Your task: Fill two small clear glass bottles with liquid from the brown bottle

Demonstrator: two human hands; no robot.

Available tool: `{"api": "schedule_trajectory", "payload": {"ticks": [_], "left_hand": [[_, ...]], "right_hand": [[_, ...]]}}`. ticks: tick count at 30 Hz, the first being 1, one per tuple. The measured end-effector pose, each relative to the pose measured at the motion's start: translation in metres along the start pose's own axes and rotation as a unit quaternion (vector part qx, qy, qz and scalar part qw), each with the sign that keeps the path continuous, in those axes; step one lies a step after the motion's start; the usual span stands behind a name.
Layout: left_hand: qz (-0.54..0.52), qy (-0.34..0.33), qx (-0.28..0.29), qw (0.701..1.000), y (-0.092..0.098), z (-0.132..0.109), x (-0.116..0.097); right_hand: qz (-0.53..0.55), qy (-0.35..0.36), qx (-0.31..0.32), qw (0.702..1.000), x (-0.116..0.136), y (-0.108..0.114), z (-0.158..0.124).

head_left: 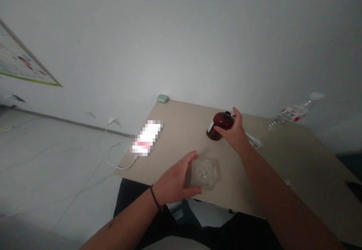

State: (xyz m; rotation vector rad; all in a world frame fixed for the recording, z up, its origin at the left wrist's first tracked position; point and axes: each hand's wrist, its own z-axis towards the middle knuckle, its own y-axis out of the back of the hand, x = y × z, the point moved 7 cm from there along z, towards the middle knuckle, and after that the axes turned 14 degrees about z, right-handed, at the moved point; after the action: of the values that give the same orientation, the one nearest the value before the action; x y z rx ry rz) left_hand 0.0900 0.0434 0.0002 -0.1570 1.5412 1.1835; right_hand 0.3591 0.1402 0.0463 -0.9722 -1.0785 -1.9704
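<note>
A dark red-brown bottle with a white label stands on the beige table, and my right hand is wrapped round its right side near the neck. My left hand grips the left side of a clear square glass container that rests near the table's front edge. A dark band circles my left wrist. The two hands are a short way apart, the bottle farther back than the glass.
A phone with a white cable lies at the table's left edge. A small green box sits at the far corner by the wall. A clear plastic bottle lies at the far right. A poster hangs on the left wall.
</note>
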Motion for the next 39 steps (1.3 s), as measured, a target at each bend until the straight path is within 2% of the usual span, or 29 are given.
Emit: {"api": "schedule_trajectory", "payload": {"ticks": [8, 14, 22, 31, 35, 39], "left_hand": [[-0.005, 0.002, 0.001, 1.000, 0.001, 0.001, -0.001], [-0.012, 0.005, 0.000, 1.000, 0.000, 0.001, -0.001], [-0.017, 0.003, -0.002, 1.000, -0.001, 0.000, 0.000], [-0.012, 0.007, -0.003, 1.000, 0.001, 0.001, 0.000], [0.041, -0.011, -0.008, 0.999, 0.004, 0.003, -0.004], [0.077, -0.013, -0.018, 0.997, 0.006, 0.003, -0.004]], "right_hand": [[-0.004, -0.016, -0.008, 1.000, -0.009, 0.002, -0.002], [0.033, -0.027, -0.054, 0.998, -0.013, 0.003, -0.003], [0.132, -0.030, -0.071, 0.988, 0.008, 0.009, -0.017], [0.310, -0.060, -0.070, 0.946, 0.039, 0.039, -0.067], [0.306, -0.048, -0.063, 0.949, 0.041, 0.061, -0.101], [0.281, -0.057, -0.023, 0.958, 0.041, 0.078, -0.131]]}}
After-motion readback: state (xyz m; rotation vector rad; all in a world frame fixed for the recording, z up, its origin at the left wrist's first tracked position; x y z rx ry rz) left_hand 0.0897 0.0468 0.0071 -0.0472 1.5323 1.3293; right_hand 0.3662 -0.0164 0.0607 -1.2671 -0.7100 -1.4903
